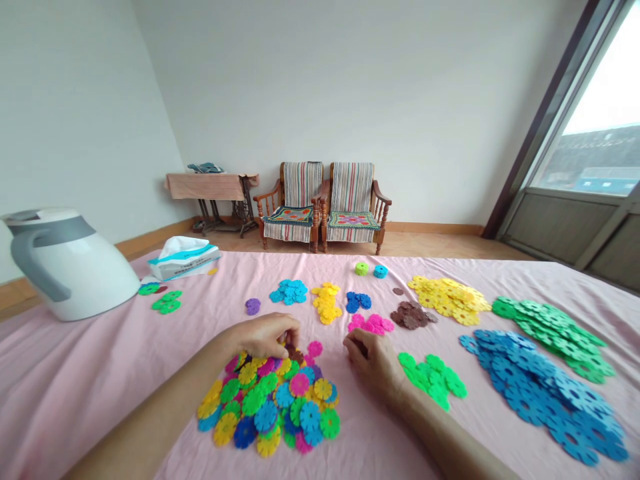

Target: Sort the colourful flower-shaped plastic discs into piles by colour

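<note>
A mixed pile of colourful plastic snowflake discs (265,413) lies on the pink cloth before me. My left hand (267,335) reaches over its far edge, fingers bent and closed around a brown snowflake disc (295,355). To the right of that pile is my right hand (375,363), its fingers curled together close to the cloth; what they hold, if anything, is hidden. Just beyond it sits a group of pink discs (373,324), and bright green discs (433,379) lie beside its wrist. One loose pink disc (315,349) rests between the hands.
Sorted groups spread out: purple (253,306), light blue (289,291), yellow (327,303), dark blue (359,301) and brown (411,315). Larger yellow (447,299), green (550,333) and blue discs (545,393) lie right. A kettle (75,267) and tissue pack (185,259) stand left.
</note>
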Demonstrator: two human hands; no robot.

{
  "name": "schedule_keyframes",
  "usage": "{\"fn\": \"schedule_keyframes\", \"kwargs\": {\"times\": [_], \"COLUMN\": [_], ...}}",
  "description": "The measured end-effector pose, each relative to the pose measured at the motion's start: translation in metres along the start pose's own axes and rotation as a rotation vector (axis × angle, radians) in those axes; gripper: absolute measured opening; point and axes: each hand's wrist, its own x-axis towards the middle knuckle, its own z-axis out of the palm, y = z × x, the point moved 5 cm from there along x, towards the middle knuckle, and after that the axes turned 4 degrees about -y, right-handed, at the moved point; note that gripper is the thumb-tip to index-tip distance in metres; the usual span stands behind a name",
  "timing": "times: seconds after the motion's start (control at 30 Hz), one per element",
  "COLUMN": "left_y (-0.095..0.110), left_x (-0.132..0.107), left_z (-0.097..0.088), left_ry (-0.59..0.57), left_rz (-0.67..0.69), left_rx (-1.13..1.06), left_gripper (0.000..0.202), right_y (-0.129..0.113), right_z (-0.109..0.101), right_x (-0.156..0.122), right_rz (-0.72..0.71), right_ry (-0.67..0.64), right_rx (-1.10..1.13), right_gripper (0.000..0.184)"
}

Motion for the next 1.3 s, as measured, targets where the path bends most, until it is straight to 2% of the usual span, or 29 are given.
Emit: {"fn": "schedule_keyframes", "kwargs": {"times": [0.2, 0.47, 0.63, 0.8, 0.93, 1.07, 1.17, 1.3], "left_y": [-0.008, -0.01, -0.004, 0.023, 0.044, 0.045, 0.035, 0.014], "left_x": [0.006, 0.003, 0.005, 0.007, 0.009, 0.012, 0.008, -0.009], "left_z": [0.001, 0.001, -0.001, 0.011, 0.024, 0.028, 0.021, 0.009], "left_ry": [-0.056, -0.029, 0.157, 0.358, 0.413, 0.451, 0.551, 0.722], "left_rz": [0.001, -0.011, 0.012, 0.032, 0.062, 0.065, 0.048, -0.011], "left_rx": [-0.01, -0.141, -0.384, -0.497, -0.539, -0.571, -0.504, -0.393], "left_gripper": [0.019, 0.013, 0.01, 0.009, 0.01, 0.011, 0.013, 0.015], "right_y": [0.001, 0.001, -0.001, -0.017, -0.03, -0.033, -0.018, 0.029], "right_z": [0.0, 0.001, -0.002, -0.007, -0.005, -0.006, -0.025, -0.067], "right_x": [0.0, -0.001, -0.001, -0.002, -0.005, -0.003, 0.003, 0.012], "right_rz": [-0.003, -0.018, -0.014, -0.091, -0.091, -0.067, -0.016, 0.153], "right_ry": [-0.002, 0.005, 0.009, 0.04, 0.02, 0.014, 0.126, 0.364], "right_rx": [0.003, 0.01, 0.028, 0.144, 0.3, 0.351, 0.29, 0.095], "right_gripper": [0.024, 0.023, 0.023, 0.014, 0.012, 0.011, 0.014, 0.015]}}
